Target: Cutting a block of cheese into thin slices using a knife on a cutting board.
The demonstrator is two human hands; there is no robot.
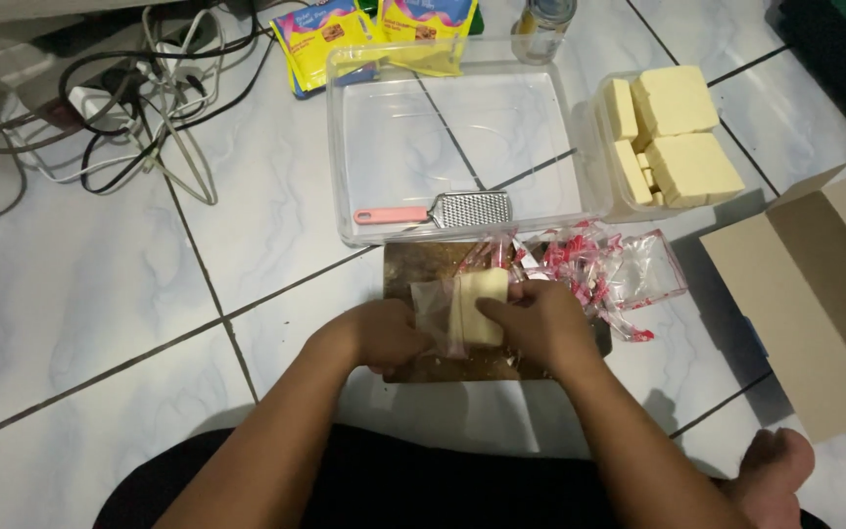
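Both hands (462,328) gripping cheese block (479,306) in clear bag (438,313), wooden board (423,269) beneath

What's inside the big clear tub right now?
Only a grater with a pink handle, lying against the tub's near wall. Its far corner, behind the yellow packets, is partly covered.

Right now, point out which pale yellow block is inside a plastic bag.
The pale yellow block between both hands, over the wooden board: clear plastic wraps it. The other blocks sit bare in the clear tub.
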